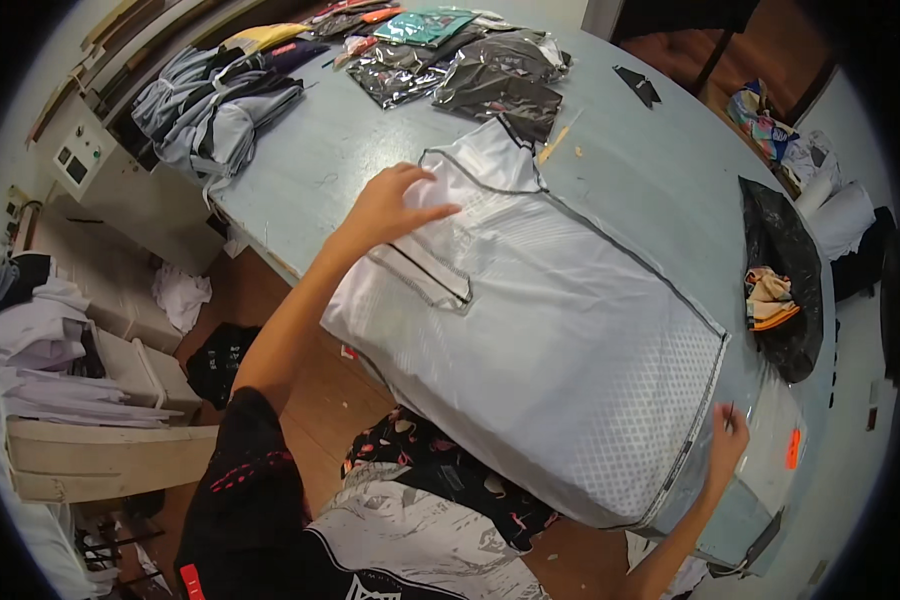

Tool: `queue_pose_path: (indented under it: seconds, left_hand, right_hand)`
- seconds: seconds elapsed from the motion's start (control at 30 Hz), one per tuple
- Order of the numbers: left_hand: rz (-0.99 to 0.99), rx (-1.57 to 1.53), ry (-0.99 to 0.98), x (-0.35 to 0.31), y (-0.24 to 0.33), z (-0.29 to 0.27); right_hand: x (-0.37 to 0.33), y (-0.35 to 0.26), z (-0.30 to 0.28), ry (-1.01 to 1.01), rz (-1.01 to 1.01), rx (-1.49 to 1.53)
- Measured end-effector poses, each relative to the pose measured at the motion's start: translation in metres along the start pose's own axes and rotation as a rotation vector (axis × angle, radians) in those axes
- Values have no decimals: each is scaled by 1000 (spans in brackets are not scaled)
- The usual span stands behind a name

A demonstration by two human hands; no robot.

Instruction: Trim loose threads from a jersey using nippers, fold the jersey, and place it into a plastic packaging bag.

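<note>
A white shirt (560, 300) with dark seam edging and a fine mesh pattern lies spread across the table in front of me, its near side hanging over the table edge. One sleeve (425, 277) is folded over the body, its dark-lined end toward the middle. My left hand (395, 203) is at the shirt's upper left, thumb and fingers apart, at the fabric below the collar area. Just off the hem at the lower right is my right hand (728, 438), its fingers curled together. A tiny dark tip shows at those fingers, too small to name.
Bundled grey garments (215, 110) and plastic-wrapped clothes (500, 75) cover the table's far left. A black plastic bag (785, 270) with a patterned cloth lies at the right. Dark scraps (638, 86) sit at the back. Left of the table stands a control box (75, 155) and stacked white fabric (70, 370).
</note>
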State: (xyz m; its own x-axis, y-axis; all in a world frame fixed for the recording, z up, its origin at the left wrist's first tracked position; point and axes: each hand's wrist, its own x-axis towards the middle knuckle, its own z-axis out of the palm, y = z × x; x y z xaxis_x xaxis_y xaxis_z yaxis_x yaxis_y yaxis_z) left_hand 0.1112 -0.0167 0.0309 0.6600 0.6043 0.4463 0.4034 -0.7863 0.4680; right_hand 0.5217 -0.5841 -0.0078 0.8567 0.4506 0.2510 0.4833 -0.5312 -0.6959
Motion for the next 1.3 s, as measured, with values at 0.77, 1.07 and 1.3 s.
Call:
queue_pose_path:
  seconds: [0.77, 1.07, 1.3]
  left_hand:
    - [79, -418, -448, 226, 10, 116]
    - [-101, -804, -166, 174, 37, 34]
    - [-179, -730, -472, 128, 33, 57]
  right_hand:
    - [128, 40, 59, 303, 34, 363]
    - [122, -25, 46, 394, -14, 457]
    - [140, -22, 87, 604, -72, 292]
